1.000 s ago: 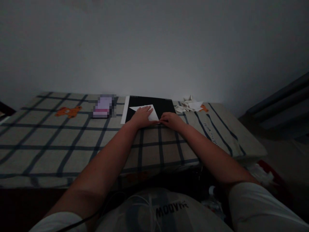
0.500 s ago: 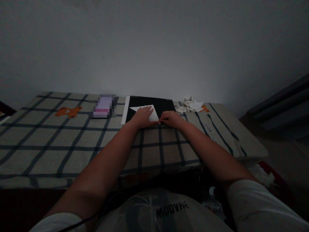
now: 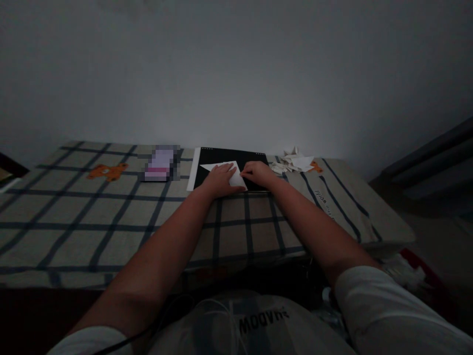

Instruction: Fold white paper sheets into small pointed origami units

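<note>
A folded sheet of white paper (image 3: 234,176) with pointed corners lies on a black board (image 3: 254,157) that has a white strip down its left side. My left hand (image 3: 220,180) rests flat on the paper with its fingers spread, covering the middle of it. At the paper's right edge is my right hand (image 3: 256,173), its fingers pinched together and touching that edge. Whether a bit of paper is between those fingertips I cannot make out.
A phone-like device (image 3: 159,165), blurred out, lies left of the board. Several folded white paper pieces (image 3: 295,161) are heaped to the right. Everything sits on a checked tablecloth (image 3: 121,209) against a pale wall (image 3: 236,74). A clear plastic bottle (image 3: 328,303) stands below the table edge.
My right hand has moved up along the paper's right edge, away from its lower right corner. The left hand stays flat on the paper.
</note>
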`<action>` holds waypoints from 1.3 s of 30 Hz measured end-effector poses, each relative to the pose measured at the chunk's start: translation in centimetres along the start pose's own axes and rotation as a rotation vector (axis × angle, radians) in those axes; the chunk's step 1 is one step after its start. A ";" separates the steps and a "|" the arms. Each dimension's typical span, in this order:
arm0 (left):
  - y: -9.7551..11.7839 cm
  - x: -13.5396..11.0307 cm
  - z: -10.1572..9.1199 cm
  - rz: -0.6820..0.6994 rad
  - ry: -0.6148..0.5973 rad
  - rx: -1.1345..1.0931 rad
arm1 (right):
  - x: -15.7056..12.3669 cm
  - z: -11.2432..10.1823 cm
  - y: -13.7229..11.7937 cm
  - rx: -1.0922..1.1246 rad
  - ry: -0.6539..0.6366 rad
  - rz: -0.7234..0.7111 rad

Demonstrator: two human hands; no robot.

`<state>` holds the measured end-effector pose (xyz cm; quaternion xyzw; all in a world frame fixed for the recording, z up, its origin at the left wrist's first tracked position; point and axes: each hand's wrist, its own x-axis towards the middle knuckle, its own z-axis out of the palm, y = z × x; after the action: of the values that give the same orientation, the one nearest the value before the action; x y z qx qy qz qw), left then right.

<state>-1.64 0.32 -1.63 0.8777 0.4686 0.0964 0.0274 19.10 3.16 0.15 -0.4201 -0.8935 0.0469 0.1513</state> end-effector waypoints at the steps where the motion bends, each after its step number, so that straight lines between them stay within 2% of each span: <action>1: 0.0 0.0 0.0 0.000 0.003 -0.001 | 0.2 0.0 0.1 0.004 0.000 -0.001; 18: 0.1 0.0 -0.1 -0.001 0.004 0.006 | 3.6 0.0 0.3 -0.103 0.005 0.122; 27: 0.1 0.0 0.0 0.005 0.015 0.028 | 4.9 -0.7 -1.0 -0.185 -0.026 0.270; 34: 0.3 -0.2 -0.3 -0.003 -0.002 0.021 | 5.8 -0.8 -1.6 -0.240 -0.025 0.331; 39: 0.2 -0.1 0.0 -0.009 0.014 0.015 | 5.4 -1.1 -2.8 -0.282 -0.042 0.345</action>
<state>-1.55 0.17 -1.57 0.8752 0.4733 0.0987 0.0180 14.16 5.51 3.06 -0.5826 -0.8092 -0.0446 0.0621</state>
